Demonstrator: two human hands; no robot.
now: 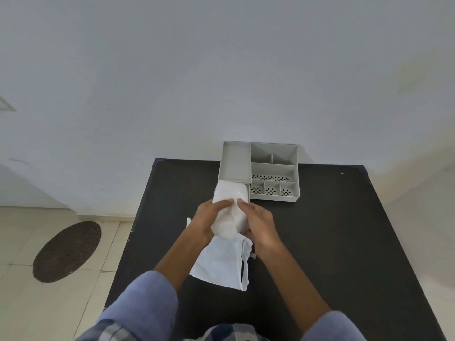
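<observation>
White and soft-looking, the bundle point(231, 193) sits just below the middle of the frame, with its far end tucked into the open front slot of the grey organiser point(273, 170) and its near half outside, lifted off the black table point(327, 242). The left hand point(209, 217) curls over it from the left of the frame and the right hand point(259, 223) from the right, fingers on top and nearly meeting, so both are clamped on the bundle and neither is free.

As I judge it, the work is partly done: the bundle is lined up with the slot under the organiser's flat tray and has started in, but a good part is yet to be pushed home. What it is made of (folded tissue or thin cloth) I cannot tell.

A loose white sheet point(221, 265), crumpled along its right edge, lies on the table under the wrists, towards the bottom of the frame; it may be the bundle's wrapping, left to be cleared. The small compartments point(270, 191) on the organiser's right side hold nothing that shows. A dark oval mat point(67, 252) lies on the floor at lower left.
</observation>
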